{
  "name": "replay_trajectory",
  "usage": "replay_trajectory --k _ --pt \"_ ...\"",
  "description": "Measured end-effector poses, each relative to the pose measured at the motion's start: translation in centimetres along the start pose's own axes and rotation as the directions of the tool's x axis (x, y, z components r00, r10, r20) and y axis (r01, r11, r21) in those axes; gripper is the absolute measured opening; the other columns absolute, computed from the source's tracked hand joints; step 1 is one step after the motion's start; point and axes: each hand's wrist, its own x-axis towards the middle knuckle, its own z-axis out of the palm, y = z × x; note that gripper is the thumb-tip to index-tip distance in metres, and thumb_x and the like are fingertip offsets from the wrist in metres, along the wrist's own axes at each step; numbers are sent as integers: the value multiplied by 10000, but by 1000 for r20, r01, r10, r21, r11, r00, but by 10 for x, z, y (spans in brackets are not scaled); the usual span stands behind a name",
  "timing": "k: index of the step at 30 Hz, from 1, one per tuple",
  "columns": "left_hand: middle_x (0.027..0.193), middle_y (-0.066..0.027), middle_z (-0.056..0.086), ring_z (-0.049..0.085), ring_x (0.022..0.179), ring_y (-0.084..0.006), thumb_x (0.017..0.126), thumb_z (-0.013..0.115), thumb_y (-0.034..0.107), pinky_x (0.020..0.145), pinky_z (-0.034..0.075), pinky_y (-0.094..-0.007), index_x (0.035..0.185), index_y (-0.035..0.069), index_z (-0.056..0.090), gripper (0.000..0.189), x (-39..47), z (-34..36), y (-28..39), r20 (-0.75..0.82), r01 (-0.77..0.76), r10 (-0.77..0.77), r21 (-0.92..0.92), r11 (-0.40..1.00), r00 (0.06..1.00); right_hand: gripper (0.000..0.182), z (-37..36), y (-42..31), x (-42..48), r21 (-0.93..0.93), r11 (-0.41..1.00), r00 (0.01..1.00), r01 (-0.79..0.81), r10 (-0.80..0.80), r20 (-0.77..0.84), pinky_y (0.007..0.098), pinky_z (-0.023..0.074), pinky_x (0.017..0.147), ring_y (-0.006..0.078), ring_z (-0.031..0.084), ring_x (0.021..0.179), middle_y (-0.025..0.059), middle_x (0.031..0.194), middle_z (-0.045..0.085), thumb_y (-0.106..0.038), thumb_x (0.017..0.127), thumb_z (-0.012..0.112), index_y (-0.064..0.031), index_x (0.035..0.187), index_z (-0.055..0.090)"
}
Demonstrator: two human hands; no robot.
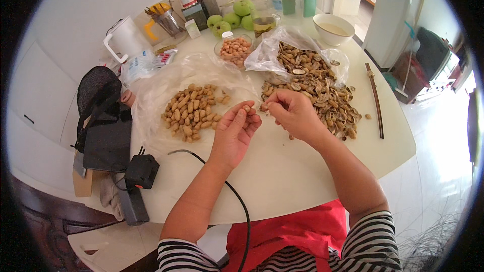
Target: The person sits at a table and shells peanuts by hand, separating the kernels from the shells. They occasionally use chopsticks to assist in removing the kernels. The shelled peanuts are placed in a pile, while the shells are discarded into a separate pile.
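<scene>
My left hand point(239, 124) holds a small peanut piece point(246, 108) between thumb and fingertips; whether it is a kernel or a bit of shell I cannot tell. Close beside it on the right, my right hand point(289, 111) pinches a piece of peanut shell point(263, 107). Whole unshelled peanuts point(189, 111) lie on a clear plastic bag point(147, 121) to the left. Under and behind my right hand spreads a heap of empty peanut shells point(325, 98), partly inside another plastic bag point(264, 54). A clear bowl of shelled peanuts point(235, 50) stands behind both hands.
Green fruit point(231, 19), a glass mug point(264, 24), jars and a white bowl point(333, 29) stand at the back of the table. Wooden chopsticks point(374, 100) lie at right. A white kettle point(126, 37) and black adapter point(141, 172) are left; a black cable point(236, 192) crosses the near edge.
</scene>
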Motion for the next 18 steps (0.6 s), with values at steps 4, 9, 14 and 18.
replay_trajectory --k 4,9,14,18 --pt "905 -26 566 551 813 -104 874 492 92 793 467 -254 1107 13 506 247 0 1 1 -10 6 -5 7 1000 1000 92 -5 17 7 -472 864 940 175 -289 -180 337 467 550 221 590 636 123 735 556 -106 739 573 -32 792 587" --pt "922 -38 568 555 838 -113 873 483 74 794 469 -265 1079 19 519 216 1 -3 -5 -28 -12 15 86 996 999 145 5 26 9 -389 780 815 490 -568 -114 334 473 587 232 597 689 113 816 555 -90 725 608 -47 863 590" --pt "956 -63 582 565 860 -141 877 478 76 799 471 -281 1022 30 537 163 1 1 -6 -73 -78 98 236 969 993 132 16 19 2 -224 872 888 435 -457 -57 319 472 572 241 594 672 111 788 560 -91 719 630 -31 833 600" --pt "946 -62 594 569 833 -132 872 495 81 782 470 -274 1002 23 544 151 0 2 -7 -81 -56 86 310 949 993 116 17 23 2 -309 855 885 418 -460 -76 325 467 562 258 590 657 116 768 567 -96 729 626 -27 819 601"
